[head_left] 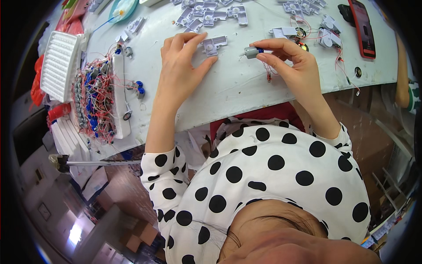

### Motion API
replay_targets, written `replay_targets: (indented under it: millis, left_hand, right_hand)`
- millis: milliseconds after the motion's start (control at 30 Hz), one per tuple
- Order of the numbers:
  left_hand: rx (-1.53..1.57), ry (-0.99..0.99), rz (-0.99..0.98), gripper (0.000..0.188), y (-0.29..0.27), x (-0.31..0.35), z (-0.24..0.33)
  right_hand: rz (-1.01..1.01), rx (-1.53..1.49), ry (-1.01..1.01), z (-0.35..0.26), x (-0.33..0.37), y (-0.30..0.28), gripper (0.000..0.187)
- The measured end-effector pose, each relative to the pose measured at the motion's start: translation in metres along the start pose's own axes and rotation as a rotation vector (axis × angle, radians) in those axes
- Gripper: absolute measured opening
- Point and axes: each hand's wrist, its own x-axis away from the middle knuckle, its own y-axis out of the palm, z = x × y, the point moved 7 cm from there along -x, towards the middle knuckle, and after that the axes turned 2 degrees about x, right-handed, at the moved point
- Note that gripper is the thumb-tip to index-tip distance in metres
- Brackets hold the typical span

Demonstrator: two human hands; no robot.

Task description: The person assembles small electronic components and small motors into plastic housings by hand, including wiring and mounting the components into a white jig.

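My left hand (181,64) steadies a light grey plastic housing (214,45) on the white table, with the thumb at its near edge and a fingertip at its far edge. To the right, my right hand (295,62) pinches a small grey motor (252,53) with a blue end between thumb and fingers. Thin red wires hang below it, with a small red-and-dark part (269,76) at their end. A short gap separates the motor from the housing. My remaining right fingers are curled behind and partly hidden.
More grey housings (214,16) lie at the back. At the left, a white tray (121,94) holds a heap of wired motors, beside a ridged white tray (59,66). Wired assemblies (329,38) and a red-edged phone (364,31) are at right. Another person's arm (402,75) shows far right.
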Motion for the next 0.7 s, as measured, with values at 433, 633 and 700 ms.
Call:
replay_targets:
  millis: [433,633,700]
  left_hand:
    - [0.135,-0.144,-0.083,0.044,0.002,0.062,0.024]
    - [0.145,-0.147,-0.031,0.045,-0.001,0.066,0.023]
    - [0.129,-0.152,-0.03,0.045,-0.006,0.065,0.024]
  right_hand:
    - [-0.086,0.325,-0.341,0.002,0.013,0.048,0.021]
    - [-0.083,0.662,-0.624,-0.014,0.019,0.055,0.016]
    - [-0.065,0.741,-0.685,-0.019,0.022,0.056,0.012]
